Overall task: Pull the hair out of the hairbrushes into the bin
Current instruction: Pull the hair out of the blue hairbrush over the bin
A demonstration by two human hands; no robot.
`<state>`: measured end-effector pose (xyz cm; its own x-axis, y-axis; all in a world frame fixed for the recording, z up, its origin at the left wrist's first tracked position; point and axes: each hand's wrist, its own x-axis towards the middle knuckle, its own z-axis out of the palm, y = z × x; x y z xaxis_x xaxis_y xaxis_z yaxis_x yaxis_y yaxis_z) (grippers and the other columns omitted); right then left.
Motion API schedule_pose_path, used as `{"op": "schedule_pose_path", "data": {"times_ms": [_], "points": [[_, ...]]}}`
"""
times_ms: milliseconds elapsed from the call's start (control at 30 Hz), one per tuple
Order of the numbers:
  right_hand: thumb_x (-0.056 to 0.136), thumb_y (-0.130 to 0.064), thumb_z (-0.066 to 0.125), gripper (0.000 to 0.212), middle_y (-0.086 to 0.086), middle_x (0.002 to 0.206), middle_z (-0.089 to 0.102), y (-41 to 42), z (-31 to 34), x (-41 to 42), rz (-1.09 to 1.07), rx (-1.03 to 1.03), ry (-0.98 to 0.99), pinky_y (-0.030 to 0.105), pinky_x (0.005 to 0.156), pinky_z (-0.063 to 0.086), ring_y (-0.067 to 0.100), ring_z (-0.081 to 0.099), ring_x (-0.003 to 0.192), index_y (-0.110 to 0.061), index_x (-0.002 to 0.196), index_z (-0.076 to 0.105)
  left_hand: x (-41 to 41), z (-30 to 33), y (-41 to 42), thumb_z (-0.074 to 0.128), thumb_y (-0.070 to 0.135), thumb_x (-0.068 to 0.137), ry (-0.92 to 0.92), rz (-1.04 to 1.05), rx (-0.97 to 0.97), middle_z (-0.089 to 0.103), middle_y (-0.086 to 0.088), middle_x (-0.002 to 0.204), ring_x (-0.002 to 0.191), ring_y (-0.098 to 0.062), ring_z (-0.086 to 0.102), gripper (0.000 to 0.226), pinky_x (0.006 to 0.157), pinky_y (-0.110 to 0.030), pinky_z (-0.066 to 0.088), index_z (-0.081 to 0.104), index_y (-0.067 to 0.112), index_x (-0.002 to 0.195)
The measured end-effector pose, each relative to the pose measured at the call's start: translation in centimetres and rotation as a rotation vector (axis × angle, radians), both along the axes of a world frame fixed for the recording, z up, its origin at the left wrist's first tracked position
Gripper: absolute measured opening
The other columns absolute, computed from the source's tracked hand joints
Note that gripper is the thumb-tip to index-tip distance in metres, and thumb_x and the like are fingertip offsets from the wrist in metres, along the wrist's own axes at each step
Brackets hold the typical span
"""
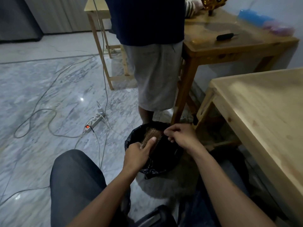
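Note:
A bin (164,163) lined with a black bag stands on the floor between my knees. My left hand (139,153) grips a brown hairbrush (151,134) over the bin's mouth, bristles up, thumb lying along its side. My right hand (180,134) hovers at the brush's far end with its fingers curled and pinched together at the bristles; whether hair is between the fingertips is too dark to tell. A second dark hairbrush (225,36) lies on the brown table at the back right.
Another person (154,63) stands just behind the bin beside the brown wooden table (229,51). A pale wooden table (262,112) is close on my right. A power strip (95,122) and loose cables cross the marble floor on the left.

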<state>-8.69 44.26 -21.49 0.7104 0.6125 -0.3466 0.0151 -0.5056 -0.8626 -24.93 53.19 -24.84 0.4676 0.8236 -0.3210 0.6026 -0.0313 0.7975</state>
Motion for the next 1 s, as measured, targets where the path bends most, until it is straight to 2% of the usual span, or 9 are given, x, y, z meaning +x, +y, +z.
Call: {"op": "schedule_pose_path", "data": {"times_ms": [167, 333, 500, 600, 667, 733, 800, 900, 1000], "points": [[0.089, -0.016, 0.076, 0.004, 0.002, 0.078, 0.076, -0.5, 0.0, 1.3, -0.238, -0.029, 0.124, 0.023, 0.060, 0.050, 0.012, 0.067, 0.070, -0.016, 0.090, 0.080, -0.1, 0.1, -0.2, 0.059, 0.086, 0.069, 0.007, -0.079, -0.026, 0.064, -0.010, 0.056, 0.055, -0.026, 0.065, 0.087, 0.053, -0.038, 0.044, 0.060, -0.001, 0.063], [0.094, -0.022, 0.069, 0.012, 0.003, 0.081, 0.077, 0.0, -0.3, 1.0, -0.311, -0.002, 0.123, 0.026, 0.063, 0.054, 0.014, 0.070, 0.073, -0.016, 0.090, 0.078, -0.1, 1.0, 0.6, 0.048, 0.087, 0.075, 0.213, -0.201, 0.251, 0.061, 0.000, 0.065, 0.062, -0.019, 0.061, 0.072, 0.051, -0.033, 0.041, 0.052, 0.015, 0.070], [0.093, -0.048, 0.065, 0.025, -0.009, 0.104, 0.070, 0.4, 0.9, 0.1, -0.034, 0.027, -0.004, 0.032, 0.089, 0.054, 0.011, 0.066, 0.100, -0.031, 0.111, 0.070, -0.8, 1.3, 0.8, 0.043, 0.087, 0.078, 0.246, -0.204, 0.345, 0.061, 0.001, 0.071, 0.068, -0.022, 0.062, 0.069, 0.054, -0.035, 0.044, 0.049, 0.019, 0.077], [0.086, -0.050, 0.074, 0.039, -0.011, 0.108, 0.068, 1.2, 1.1, -1.3, 0.183, 0.017, -0.068, 0.022, 0.081, 0.048, 0.001, 0.062, 0.100, -0.031, 0.120, 0.070, -1.1, 1.6, 0.5, 0.044, 0.086, 0.079, 0.281, -0.222, 0.411, 0.062, 0.001, 0.075, 0.070, -0.024, 0.064, 0.067, 0.053, -0.035, 0.043, 0.050, 0.019, 0.082], [0.085, -0.041, 0.079, 0.031, -0.004, 0.103, 0.074, 2.0, 0.7, -2.0, 0.241, 0.017, -0.113, 0.024, 0.081, 0.048, 0.004, 0.067, 0.094, -0.025, 0.111, 0.077, -1.2, 1.6, 0.3, 0.045, 0.085, 0.079, 0.300, -0.252, 0.462, 0.061, 0.002, 0.075, 0.071, -0.025, 0.064, 0.065, 0.052, -0.035, 0.042, 0.049, 0.020, 0.084], [0.087, -0.032, 0.079, 0.017, -0.002, 0.092, 0.078, 2.5, 0.8, -2.3, 0.195, 0.027, -0.146, 0.024, 0.080, 0.048, 0.007, 0.070, 0.087, -0.019, 0.097, 0.081, -1.6, 1.5, 0.4, 0.046, 0.084, 0.079, 0.312, -0.266, 0.474, 0.061, 0.001, 0.076, 0.073, -0.026, 0.065, 0.065, 0.054, -0.036, 0.043, 0.050, 0.020, 0.086], [0.090, -0.030, 0.075, 0.015, -0.003, 0.092, 0.076, 2.5, 1.5, -1.9, 0.045, 0.029, -0.152, 0.024, 0.081, 0.046, 0.010, 0.069, 0.089, -0.017, 0.096, 0.081, -2.2, 1.0, 0.9, 0.045, 0.086, 0.077, 0.306, -0.233, 0.427, 0.064, 0.001, 0.077, 0.073, -0.024, 0.065, 0.070, 0.057, -0.037, 0.048, 0.055, 0.018, 0.088], [0.094, -0.033, 0.070, 0.015, -0.002, 0.105, 0.070, 2.0, 2.7, -0.3, -0.196, 0.035, -0.051, 0.028, 0.090, 0.043, 0.016, 0.062, 0.102, -0.020, 0.096, 0.078, -3.3, 0.4, 1.8, 0.042, 0.092, 0.073, 0.283, -0.160, 0.362, 0.065, 0.001, 0.073, 0.067, -0.020, 0.063, 0.076, 0.058, -0.038, 0.052, 0.058, 0.018, 0.083], [0.096, -0.038, 0.067, 0.018, 0.002, 0.121, 0.071, 1.8, 2.4, 0.4, -0.261, 0.004, -0.034, 0.034, 0.098, 0.046, 0.025, 0.062, 0.118, -0.022, 0.097, 0.076, -3.1, 0.5, 2.1, 0.044, 0.091, 0.073, 0.269, -0.140, 0.349, 0.065, -0.002, 0.072, 0.064, -0.020, 0.063, 0.078, 0.053, -0.036, 0.047, 0.057, 0.015, 0.078]]}}
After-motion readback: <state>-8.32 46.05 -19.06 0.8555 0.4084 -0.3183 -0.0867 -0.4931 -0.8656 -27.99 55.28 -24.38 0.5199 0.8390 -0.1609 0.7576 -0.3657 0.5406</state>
